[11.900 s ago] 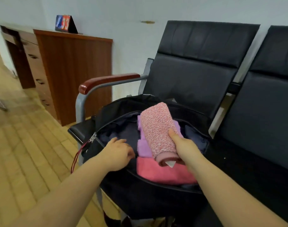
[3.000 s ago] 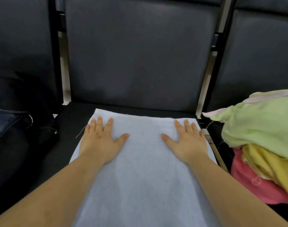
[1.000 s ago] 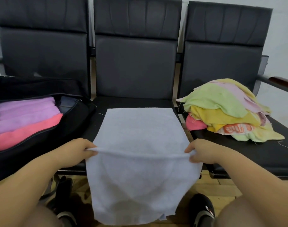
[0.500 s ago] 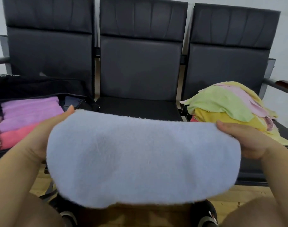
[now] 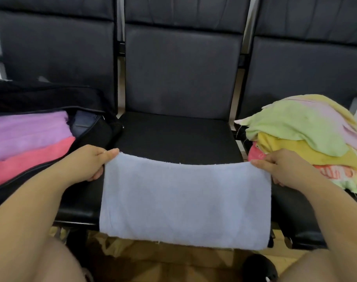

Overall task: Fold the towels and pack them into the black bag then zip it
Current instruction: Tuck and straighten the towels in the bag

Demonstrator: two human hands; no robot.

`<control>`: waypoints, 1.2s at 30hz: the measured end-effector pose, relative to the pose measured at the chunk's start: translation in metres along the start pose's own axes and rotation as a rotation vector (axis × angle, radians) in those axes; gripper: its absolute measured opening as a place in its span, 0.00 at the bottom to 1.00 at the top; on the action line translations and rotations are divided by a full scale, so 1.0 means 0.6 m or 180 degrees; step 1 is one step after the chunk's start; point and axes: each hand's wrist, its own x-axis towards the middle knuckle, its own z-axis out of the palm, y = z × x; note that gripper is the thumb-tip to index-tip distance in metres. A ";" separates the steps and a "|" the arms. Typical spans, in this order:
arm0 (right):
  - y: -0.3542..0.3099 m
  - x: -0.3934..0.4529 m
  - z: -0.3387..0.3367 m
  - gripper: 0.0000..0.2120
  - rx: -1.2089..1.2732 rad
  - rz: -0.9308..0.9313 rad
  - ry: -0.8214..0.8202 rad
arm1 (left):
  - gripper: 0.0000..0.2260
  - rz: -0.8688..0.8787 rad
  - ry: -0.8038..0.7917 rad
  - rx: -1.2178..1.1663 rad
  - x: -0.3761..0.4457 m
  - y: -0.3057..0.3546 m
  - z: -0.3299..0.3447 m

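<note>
A pale blue towel (image 5: 185, 202), folded in half, hangs over the front edge of the middle seat (image 5: 173, 137). My left hand (image 5: 88, 161) pinches its top left corner and my right hand (image 5: 283, 165) pinches its top right corner, holding the top edge stretched between them. On the left seat the black bag (image 5: 92, 129) lies unzipped, with folded purple towels (image 5: 29, 131) and a pink towel (image 5: 29, 159) inside it. A heap of unfolded towels (image 5: 301, 129), green, yellow and pink, sits on the right seat.
Three black padded chairs stand in a row with their backrests (image 5: 179, 66) facing me. Wooden floor (image 5: 173, 259) shows below the seats, and a dark shoe (image 5: 258, 267) is at the bottom right.
The blue towel, earlier spread flat on the seat, was lifted by its near edge, folded over, and now hangs lower in front of the seat with both hands on its top corners.
</note>
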 end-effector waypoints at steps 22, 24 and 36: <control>-0.039 0.081 0.101 0.47 -0.0627 -0.0215 -0.1432 | 0.39 -0.0307 -0.1485 0.1706 0.093 0.086 0.145; -0.038 0.076 0.107 0.48 -0.0928 -0.0129 -0.1863 | 0.43 -0.0388 -0.1605 0.1984 0.091 0.086 0.153; -0.023 0.092 0.132 0.43 0.0054 -0.0182 -0.0577 | 0.32 0.0042 0.0114 0.1243 0.108 0.056 0.187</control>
